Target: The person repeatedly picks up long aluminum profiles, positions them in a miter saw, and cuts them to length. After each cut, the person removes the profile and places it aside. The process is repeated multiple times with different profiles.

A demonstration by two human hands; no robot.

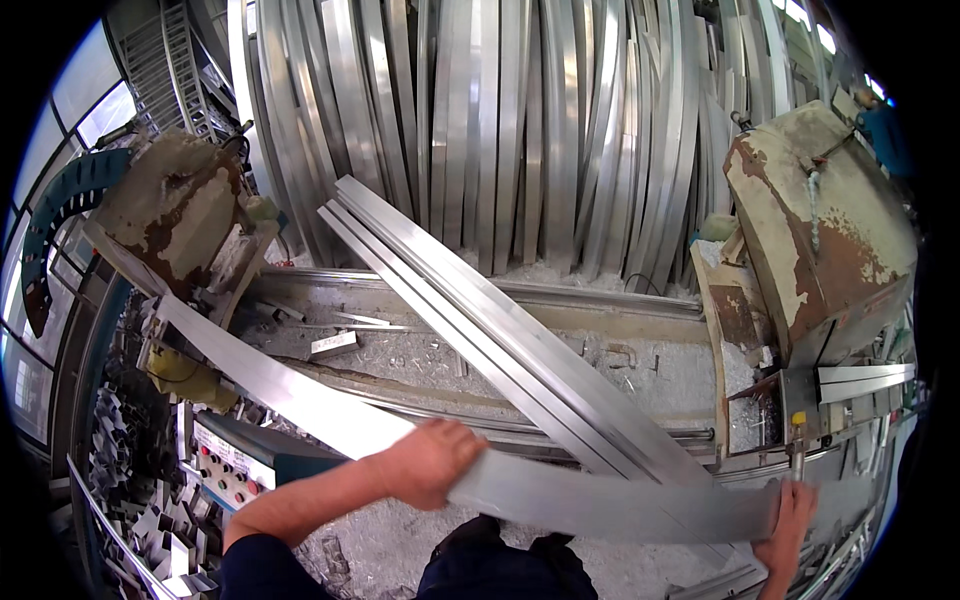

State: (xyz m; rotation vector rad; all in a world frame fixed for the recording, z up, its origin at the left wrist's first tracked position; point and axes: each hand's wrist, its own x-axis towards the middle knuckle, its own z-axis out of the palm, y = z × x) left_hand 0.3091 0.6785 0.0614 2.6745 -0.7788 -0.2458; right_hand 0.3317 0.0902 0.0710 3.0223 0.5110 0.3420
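Note:
A long, flat aluminium profile spans the view in front of me, from the left saw head to the right. My left hand is closed over it near its middle, fingers wrapped on the top edge. Near its right end my right hand grips it, slightly smeared by motion. The profile's left end rests at the left machine. Behind it, a pair of long aluminium profiles lies slanted across the machine bed, close to the held one.
Rusty, paint-worn machine housings stand at left and right. A control panel with buttons sits at lower left beside a heap of aluminium offcuts. Many upright profiles lean at the back. Metal chips and a short offcut litter the bed.

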